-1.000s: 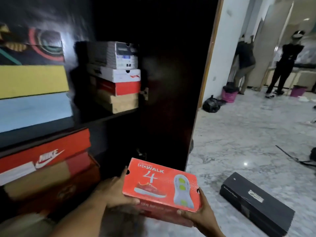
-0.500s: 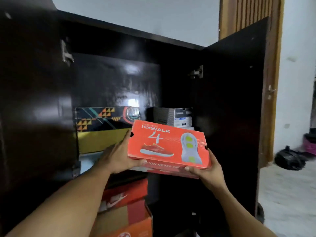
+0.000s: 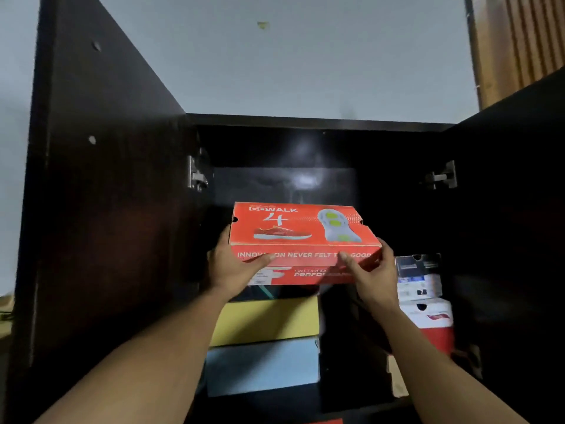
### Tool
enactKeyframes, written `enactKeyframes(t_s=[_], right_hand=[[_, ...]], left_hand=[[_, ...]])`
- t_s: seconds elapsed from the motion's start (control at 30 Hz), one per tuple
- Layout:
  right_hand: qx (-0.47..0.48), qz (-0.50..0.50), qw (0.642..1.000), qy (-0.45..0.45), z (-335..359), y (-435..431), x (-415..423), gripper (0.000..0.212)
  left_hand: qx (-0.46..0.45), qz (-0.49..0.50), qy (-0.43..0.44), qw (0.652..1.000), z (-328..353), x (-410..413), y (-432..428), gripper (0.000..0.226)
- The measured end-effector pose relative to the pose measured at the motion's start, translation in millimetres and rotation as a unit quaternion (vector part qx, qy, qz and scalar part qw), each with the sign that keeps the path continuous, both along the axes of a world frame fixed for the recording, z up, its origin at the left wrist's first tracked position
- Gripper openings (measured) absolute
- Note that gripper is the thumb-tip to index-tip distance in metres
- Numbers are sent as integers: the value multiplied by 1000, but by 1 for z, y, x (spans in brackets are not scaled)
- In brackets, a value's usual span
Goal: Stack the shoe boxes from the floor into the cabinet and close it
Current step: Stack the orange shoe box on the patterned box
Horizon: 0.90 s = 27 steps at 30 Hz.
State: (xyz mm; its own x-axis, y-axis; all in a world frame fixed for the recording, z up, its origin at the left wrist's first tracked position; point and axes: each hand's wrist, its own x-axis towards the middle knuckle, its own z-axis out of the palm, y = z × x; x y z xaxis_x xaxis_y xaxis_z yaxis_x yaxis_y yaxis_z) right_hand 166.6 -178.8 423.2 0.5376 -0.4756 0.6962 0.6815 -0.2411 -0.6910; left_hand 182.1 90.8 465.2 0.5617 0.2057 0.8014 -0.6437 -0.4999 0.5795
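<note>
An orange shoe box with a printed shoe and sole is held level in the upper part of the dark open cabinet. My left hand grips its left front corner and my right hand grips its right front corner. The box sits over the left stack, just above a dark patterned box, a yellow box and a light blue box. Whether it touches the stack I cannot tell; my hands and the box hide the gap.
A second stack stands at the right inside the cabinet: a black and white labelled box over a white and red box. Both dark doors stand open, the left door and the right door. A wooden frame rises at top right.
Both hands have lifted the orange box from near the floor up to the top of the left stack in the cabinet. My view has tilted up and turned square to the cabinet.
</note>
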Motion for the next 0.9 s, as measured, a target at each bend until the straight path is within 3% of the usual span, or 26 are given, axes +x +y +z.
enactKeyframes(t_s=[0.07,0.2,0.37,0.53,0.73,0.9], right_hand=[[-9,1,1000,-5,13,5,28,94],[-36,-30,999,0,32,19,60,64],[-88,-80,993,8,32,38,92,46],[-231,-59,967,84,26,58,116,66],[-309,-16,933,186,29,57,145,83],[-380,-32,896,227,27,53,162,83]], left_hand=[[-38,27,-15,999,10,16,0,83],[-68,76,-4,995,22,46,1,97],[25,235,-41,971,13,68,-4,66],[209,268,-23,940,-11,93,0,57],[284,249,100,921,-26,110,11,77],[324,255,134,901,-37,119,16,83]])
